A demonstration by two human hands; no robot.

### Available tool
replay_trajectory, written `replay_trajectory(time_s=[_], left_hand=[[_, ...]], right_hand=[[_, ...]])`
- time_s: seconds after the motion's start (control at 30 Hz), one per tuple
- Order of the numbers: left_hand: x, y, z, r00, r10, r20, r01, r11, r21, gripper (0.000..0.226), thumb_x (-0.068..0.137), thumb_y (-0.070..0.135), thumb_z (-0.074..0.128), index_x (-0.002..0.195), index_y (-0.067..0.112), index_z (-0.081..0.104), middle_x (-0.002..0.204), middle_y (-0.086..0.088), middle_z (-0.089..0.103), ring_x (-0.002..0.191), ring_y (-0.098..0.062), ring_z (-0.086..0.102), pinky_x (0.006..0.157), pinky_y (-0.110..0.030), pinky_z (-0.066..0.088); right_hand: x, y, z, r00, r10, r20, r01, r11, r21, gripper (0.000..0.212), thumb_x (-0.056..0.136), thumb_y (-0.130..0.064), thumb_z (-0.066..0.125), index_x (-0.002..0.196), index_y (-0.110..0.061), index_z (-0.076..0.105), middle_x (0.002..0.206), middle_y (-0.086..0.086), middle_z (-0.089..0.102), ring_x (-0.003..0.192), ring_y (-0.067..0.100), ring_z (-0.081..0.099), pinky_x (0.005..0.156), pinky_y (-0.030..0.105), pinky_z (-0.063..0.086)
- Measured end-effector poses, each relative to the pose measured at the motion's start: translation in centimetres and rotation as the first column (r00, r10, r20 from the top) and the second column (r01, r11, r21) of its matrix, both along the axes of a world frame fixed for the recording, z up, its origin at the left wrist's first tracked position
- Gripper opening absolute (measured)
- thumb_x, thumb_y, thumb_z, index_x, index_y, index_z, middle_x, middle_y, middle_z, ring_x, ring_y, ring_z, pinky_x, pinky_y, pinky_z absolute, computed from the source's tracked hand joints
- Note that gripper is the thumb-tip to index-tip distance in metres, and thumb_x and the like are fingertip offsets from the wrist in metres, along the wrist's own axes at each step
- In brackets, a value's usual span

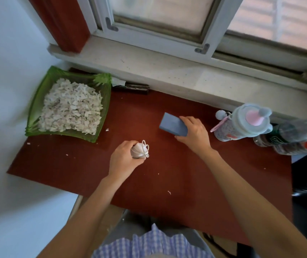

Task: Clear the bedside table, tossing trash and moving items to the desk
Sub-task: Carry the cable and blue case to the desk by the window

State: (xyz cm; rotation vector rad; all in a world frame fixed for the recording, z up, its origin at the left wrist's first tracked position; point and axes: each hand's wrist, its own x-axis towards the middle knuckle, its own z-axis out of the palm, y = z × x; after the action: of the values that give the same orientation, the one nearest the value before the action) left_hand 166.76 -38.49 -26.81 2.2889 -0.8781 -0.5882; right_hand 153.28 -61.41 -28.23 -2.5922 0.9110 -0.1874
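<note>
- Red-brown tabletop [167,174] runs under a window sill [167,71], with a green tray [35,108] of shredded paper in the far left corner.
- Left hand [123,159] is closed around a balled white mask [139,150], possibly trash, bundled for carrying.
- Right hand [193,133] rests on a blue box [173,124] lying flat, fingers curled over its near end, probably to lift it.
- Two bottles [242,123] stand at the right edge.

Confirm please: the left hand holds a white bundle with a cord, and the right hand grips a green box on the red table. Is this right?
Not quite. The box under the right hand is blue, not green, as the head view shows. The left hand does hold the white bundle with a cord, above the red table.
</note>
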Motion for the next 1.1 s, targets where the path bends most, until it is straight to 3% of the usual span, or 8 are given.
replay_trajectory(time_s=[0.27,0.8,1.0,1.1], left_hand=[[0.3,-1.0,-0.4,1.000,0.031,0.002,-0.031,0.999,0.020,0.045,0.060,0.031,0.081,0.100,0.023,0.063,0.094,0.010,0.063,0.084,-0.010,0.060,0.072,-0.028,0.047],[0.6,-1.4,-0.5,0.998,0.059,-0.028,-0.059,0.998,0.010,0.043,0.062,0.033,0.080,0.100,0.027,0.062,0.096,0.012,0.062,0.085,-0.006,0.058,0.072,-0.027,0.048],[1.4,-2.1,-0.6,0.999,0.032,-0.001,-0.032,0.999,0.004,0.042,0.062,0.034,0.081,0.099,0.026,0.063,0.095,0.012,0.062,0.084,-0.007,0.058,0.068,-0.024,0.043],[2.2,-3.2,-0.7,1.000,0.007,0.022,-0.007,1.000,0.007,0.045,0.063,0.034,0.081,0.102,0.024,0.063,0.098,0.010,0.062,0.086,-0.009,0.058,0.069,-0.024,0.042]], right_hand=[[3.6,-3.8,-1.6,0.998,0.036,-0.051,-0.034,0.998,0.050,0.077,0.062,-0.023,0.083,0.132,-0.011,0.052,0.125,0.011,0.057,0.110,0.034,0.053,0.092,0.043,0.041],[5.3,-6.6,-2.6,0.966,0.063,-0.252,-0.037,0.994,0.106,0.081,0.073,-0.034,0.077,0.142,-0.016,0.038,0.142,0.008,0.044,0.127,0.030,0.042,0.106,0.042,0.031],[3.4,-3.2,-2.3,0.999,-0.040,-0.033,0.041,0.998,0.038,0.071,0.080,-0.032,0.071,0.139,-0.007,0.041,0.144,0.017,0.040,0.136,0.033,0.033,0.110,0.045,0.031],[1.5,0.1,-2.5,0.997,-0.073,-0.011,0.073,0.997,0.009,0.064,0.085,-0.034,0.066,0.138,-0.009,0.042,0.145,0.016,0.039,0.137,0.032,0.032,0.110,0.041,0.030]])
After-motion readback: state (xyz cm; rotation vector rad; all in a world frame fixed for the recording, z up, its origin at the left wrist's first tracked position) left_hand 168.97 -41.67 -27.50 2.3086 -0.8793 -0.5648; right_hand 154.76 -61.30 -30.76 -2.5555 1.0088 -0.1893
